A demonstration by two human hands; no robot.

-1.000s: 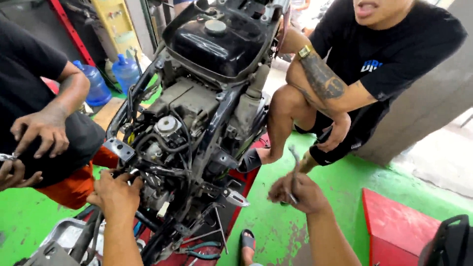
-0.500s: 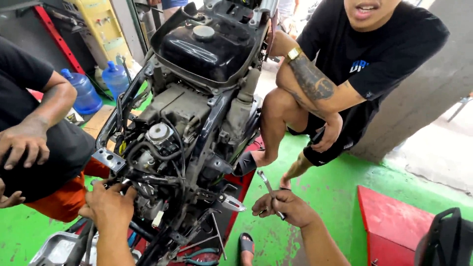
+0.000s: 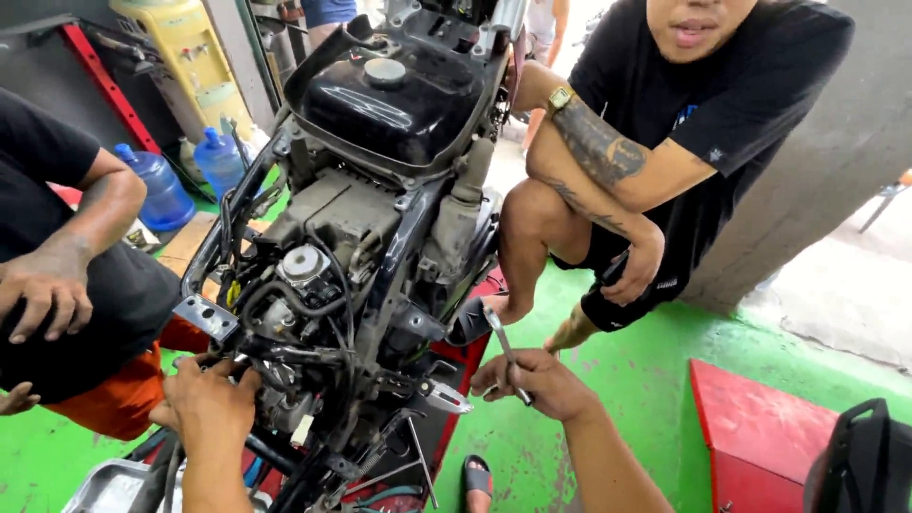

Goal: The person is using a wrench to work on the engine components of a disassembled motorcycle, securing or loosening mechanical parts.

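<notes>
Head view: a stripped motorcycle frame (image 3: pixel 380 247) stands tilted on the green floor (image 3: pixel 627 399), its black fuel tank (image 3: pixel 389 95) at the far end and the engine parts bared, so that hoses and fittings lie open from above. The left hand (image 3: pixel 204 404) reaches into the tangle low on the near side, fingers curled shut on a black hose or bar (image 3: pixel 285 353) by the carburettor (image 3: pixel 304 266); exactly which part it grips I cannot tell. The right hand (image 3: pixel 537 380) is held off to the side, apart from the machine, closed around the lower end of a slim metal wrench (image 3: pixel 503 347) that sticks up and away, kept ready rather than applied. A footpeg (image 3: pixel 442 397) juts between the two hands. A crouching person in black (image 3: pixel 684 123) faces the frame, forearm resting on knee. Another person's hand (image 3: pixel 47 290) rests on a dark-clad knee at left. Blue water bottles (image 3: pixel 185 176) stand behind.
</notes>
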